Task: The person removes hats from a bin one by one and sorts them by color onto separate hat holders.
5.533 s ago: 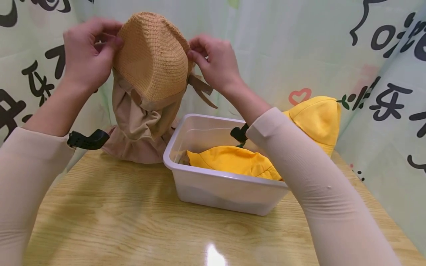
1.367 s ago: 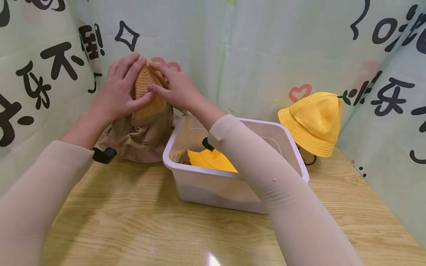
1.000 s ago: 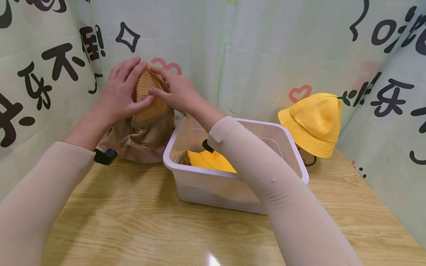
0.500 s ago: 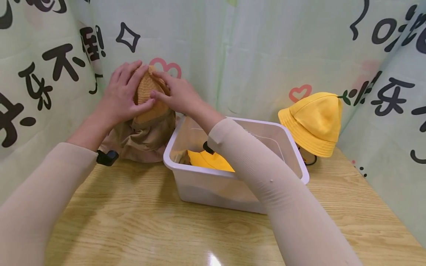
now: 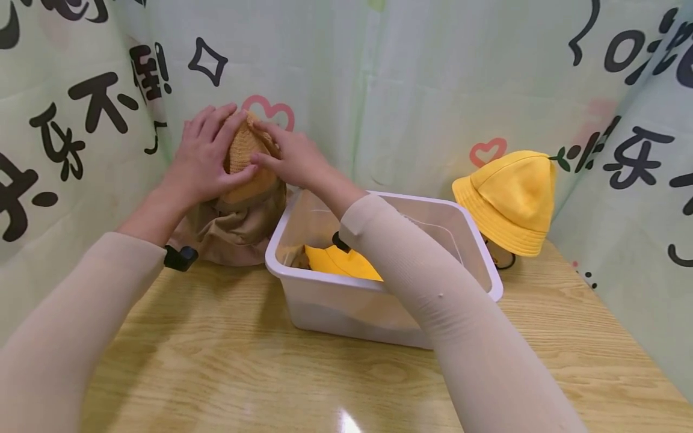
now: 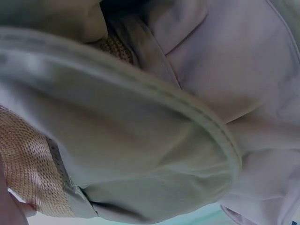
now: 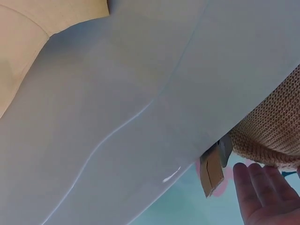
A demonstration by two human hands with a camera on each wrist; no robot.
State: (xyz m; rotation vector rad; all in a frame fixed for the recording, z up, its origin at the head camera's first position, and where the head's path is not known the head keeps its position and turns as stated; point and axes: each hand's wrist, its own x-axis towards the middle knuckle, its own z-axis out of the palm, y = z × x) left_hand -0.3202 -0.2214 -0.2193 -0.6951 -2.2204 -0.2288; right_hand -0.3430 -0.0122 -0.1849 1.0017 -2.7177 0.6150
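Note:
A straw-coloured knitted hat (image 5: 245,147) with a soft tan cloth brim (image 5: 238,225) sits at the back left. My left hand (image 5: 203,153) lies along the left side of its crown, fingers extended and thumb across the front. On the crown's right side, my right hand (image 5: 298,159) touches it with fingers and thumb; its fingers (image 7: 262,187) look straight in the right wrist view. The cloth brim (image 6: 140,126) fills much of the left wrist view, beside the knit (image 6: 30,164). A ribbon end (image 7: 212,171) hangs near the bin. Pinkish fabric (image 5: 233,255) spreads below the brim.
Right of the knitted hat stands a white plastic bin (image 5: 346,307) with a yellow hat (image 5: 343,260) inside, under my right forearm. Another yellow bucket hat (image 5: 511,201) with a sprout on top sits at the back right. A printed curtain (image 5: 411,90) backs the wooden table (image 5: 243,373).
The knitted hat, earlier held high by its edges with both hands pinching, now sits lower with hands laid against its crown. Over the last second, hat and hands have shifted slightly right and down.

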